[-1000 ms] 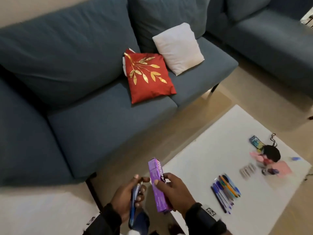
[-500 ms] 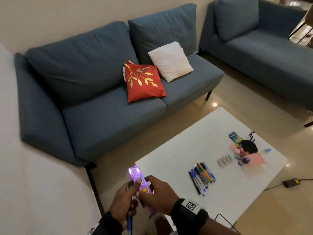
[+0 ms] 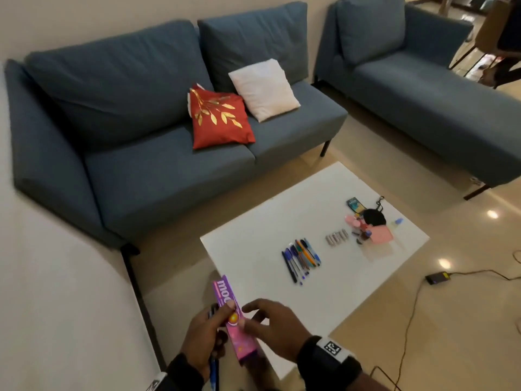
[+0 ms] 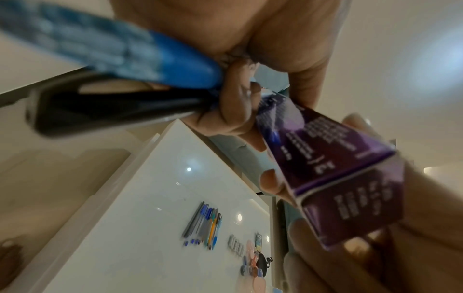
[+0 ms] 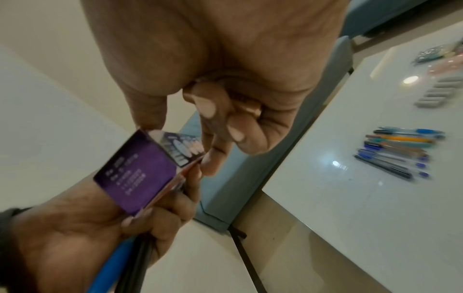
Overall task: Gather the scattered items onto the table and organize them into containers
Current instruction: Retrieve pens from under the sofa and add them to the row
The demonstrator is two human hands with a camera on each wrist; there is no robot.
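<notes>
A long purple-pink carton is held between both hands just off the near left corner of the white table. My right hand pinches it with thumb and forefinger. My left hand grips a blue pen and a black pen, and its thumb rests on the carton. On the table lie a row of several pens, a row of small batteries, and a cluster of pink and black small items.
A blue sofa with a red cushion and a white cushion stands behind the table. A second blue sofa is at the right. A black adapter with cable lies on the floor.
The carton has tipped from upright in the right hand to lying slanted between both hands, its pink face up. The view has pulled back, showing more of the room.
</notes>
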